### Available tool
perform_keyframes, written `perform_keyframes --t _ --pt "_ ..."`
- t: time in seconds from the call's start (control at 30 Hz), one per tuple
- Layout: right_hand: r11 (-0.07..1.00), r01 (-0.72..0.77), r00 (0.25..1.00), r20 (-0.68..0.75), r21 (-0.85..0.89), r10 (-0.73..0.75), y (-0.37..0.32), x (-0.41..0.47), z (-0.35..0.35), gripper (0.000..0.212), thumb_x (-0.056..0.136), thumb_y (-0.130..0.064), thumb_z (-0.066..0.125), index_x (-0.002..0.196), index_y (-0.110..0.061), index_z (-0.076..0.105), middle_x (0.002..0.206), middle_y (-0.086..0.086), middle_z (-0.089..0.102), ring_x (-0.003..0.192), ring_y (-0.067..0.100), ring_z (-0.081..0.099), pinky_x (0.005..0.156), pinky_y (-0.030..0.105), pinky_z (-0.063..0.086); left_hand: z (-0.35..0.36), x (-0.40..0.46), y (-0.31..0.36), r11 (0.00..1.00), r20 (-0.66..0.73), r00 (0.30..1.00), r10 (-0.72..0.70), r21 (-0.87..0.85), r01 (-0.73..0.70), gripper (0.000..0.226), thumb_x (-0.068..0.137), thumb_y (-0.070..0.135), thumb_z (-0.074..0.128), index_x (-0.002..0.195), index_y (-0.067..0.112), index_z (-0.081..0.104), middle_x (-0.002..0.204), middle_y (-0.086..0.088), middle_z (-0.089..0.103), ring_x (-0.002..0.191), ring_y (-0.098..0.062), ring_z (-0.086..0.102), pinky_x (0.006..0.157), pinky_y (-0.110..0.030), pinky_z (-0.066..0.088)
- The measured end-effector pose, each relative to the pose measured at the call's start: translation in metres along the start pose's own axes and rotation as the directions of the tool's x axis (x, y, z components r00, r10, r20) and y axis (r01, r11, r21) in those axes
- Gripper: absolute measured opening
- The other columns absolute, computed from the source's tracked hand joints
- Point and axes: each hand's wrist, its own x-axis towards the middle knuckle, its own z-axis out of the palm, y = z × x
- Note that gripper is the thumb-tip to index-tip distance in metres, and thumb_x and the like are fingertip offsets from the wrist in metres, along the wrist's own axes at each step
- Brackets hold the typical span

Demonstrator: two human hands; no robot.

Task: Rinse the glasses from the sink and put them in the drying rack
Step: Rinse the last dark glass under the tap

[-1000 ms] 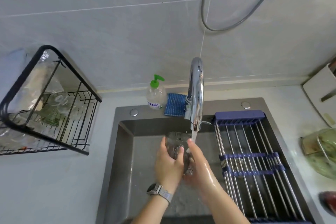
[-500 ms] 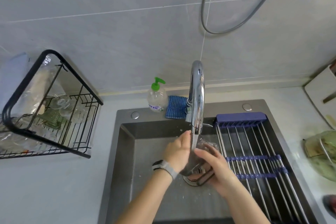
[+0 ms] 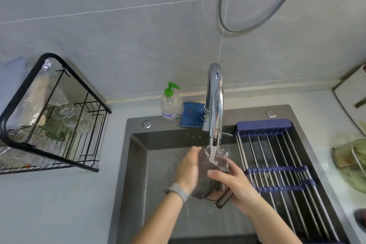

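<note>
Both hands are curling round one glass (image 3: 213,166) under the tap (image 3: 214,105): left hand (image 3: 187,170) gripping its side, right hand (image 3: 235,182) opposite.

tap spout (image 3: 214,105) arching over sink (image 3: 136,164), roll-up rack (image 3: 277,170) covering its right side, left basin half open

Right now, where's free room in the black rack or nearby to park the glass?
Black rack: its right wire section, nearest the sink, looks bare; the left and back hold glassware and are crowded. Bare counter lies between rack front and sink rim. The roll-up rack over the sink's right side carries nothing visible. Both hands, left hand and right hand, hold the glass under the faucet.
</note>
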Motion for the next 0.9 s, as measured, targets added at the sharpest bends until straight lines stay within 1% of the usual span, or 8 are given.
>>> perform_keyframes --t 0.07,0.17,0.3,0.43,0.53,0.6,0.77,0.9 --pt "0.998 0.048 0.996 0.080 -0.048 -0.044 -0.002 -0.004 -0.005 0.068 0.054 -0.019 0.088 0.117 -0.020 0.064 0.104 0.008 0.074 0.096 0.036 0.070 0.078 0.072 0.050 -0.011 0.004 -0.009 0.860 0.198 0.955 -0.221 -0.423 0.287 0.059 0.099 0.052 0.032 0.107 0.012 0.075 0.113 -0.016 0.071 0.107 -0.030 0.067 0.096 -0.041 0.052" --pt "0.985 0.095 0.986 0.151 -0.142 -0.073 -0.008 -0.005 -0.021 0.080 0.055 -0.023 0.089 0.129 -0.014 0.060 0.113 0.012 0.072 0.107 0.034 0.068 0.084 0.059 0.056 -0.013 -0.012 -0.013 0.785 0.370 0.921 -0.123 -0.531 0.318 0.054 0.101 0.047 0.036 0.110 0.010 0.075 0.117 -0.016 0.070 0.108 -0.026 0.067 0.094 -0.037 0.052" --pt "0.968 0.208 0.960 -0.162 -0.139 -0.230 -0.003 -0.002 -0.020 0.052 0.076 -0.005 0.079 0.125 -0.011 0.065 0.102 0.002 0.075 0.098 0.012 0.071 0.076 0.026 0.060 -0.008 -0.029 -0.008 0.834 0.114 0.992 -0.061 -0.541 0.113 0.049 0.088 0.053 0.052 0.115 0.015 0.070 0.114 -0.008 0.073 0.107 -0.023 0.068 0.095 -0.041 0.053" --pt "0.808 0.213 0.778 -0.405 -0.549 -0.481 0.017 -0.007 0.019 0.048 0.078 -0.044 0.075 0.124 -0.035 0.062 0.135 -0.001 0.053 0.129 0.013 0.046 0.112 0.043 0.037 0.005 -0.025 -0.005 0.937 -0.186 0.982 0.041 -0.334 -0.103 0.028 0.085 0.051 0.067 0.104 0.031 0.062 0.110 0.008 0.069 0.106 -0.005 0.065 0.083 -0.013 0.048" --pt "0.976 0.192 0.934 -0.288 -0.102 -0.214 0.020 -0.009 0.042 0.084 0.067 -0.059 0.081 0.137 -0.041 0.040 0.131 -0.002 0.059 0.120 0.017 0.059 0.105 0.047 0.046 0.012 -0.027 -0.011 0.969 -0.235 0.959 0.160 -0.147 -0.198 0.057 0.067 0.066 0.065 0.114 0.036 0.052 0.118 0.010 0.059 0.108 0.009 0.057 0.084 -0.005 0.042" --pt "0.970 0.185 0.966 -0.213 0.157 -0.150 0.018 -0.003 0.039 0.086 0.062 -0.056 0.083 0.134 -0.030 0.047 0.120 0.003 0.069 0.108 0.025 0.068 0.097 0.051 0.052 0.016 -0.036 -0.009 0.969 -0.184 0.955 0.231 -0.049 -0.243 0.066 0.070 0.064 0.059 0.128 0.033 0.048 0.125 0.011 0.049 0.108 0.017 0.049 0.085 0.000 0.039" --pt "0.951 0.151 0.967 -0.238 0.271 -0.086 0.020 -0.001 0.038 0.083 0.053 -0.065 0.082 0.121 -0.020 0.066 0.112 0.006 0.074 0.103 0.028 0.071 0.095 0.047 0.053 0.009 -0.027 0.005 0.868 0.064 0.998 0.000 -0.495 0.032 0.044 0.094 0.048 0.045 0.126 0.024 0.064 0.124 -0.004 0.066 0.110 -0.008 0.065 0.095 -0.026 0.050" --pt "0.987 0.064 0.984 -0.175 0.146 -0.037 0.022 -0.003 0.036 0.080 0.054 -0.066 0.077 0.118 -0.019 0.068 0.106 0.004 0.075 0.095 0.023 0.072 0.086 0.040 0.057 0.014 -0.023 0.013 0.935 -0.053 0.985 -0.167 -0.327 0.141 0.094 0.078 0.084 0.024 0.134 0.017 0.059 0.139 -0.002 0.056 0.128 -0.023 0.054 0.115 -0.041 0.035"
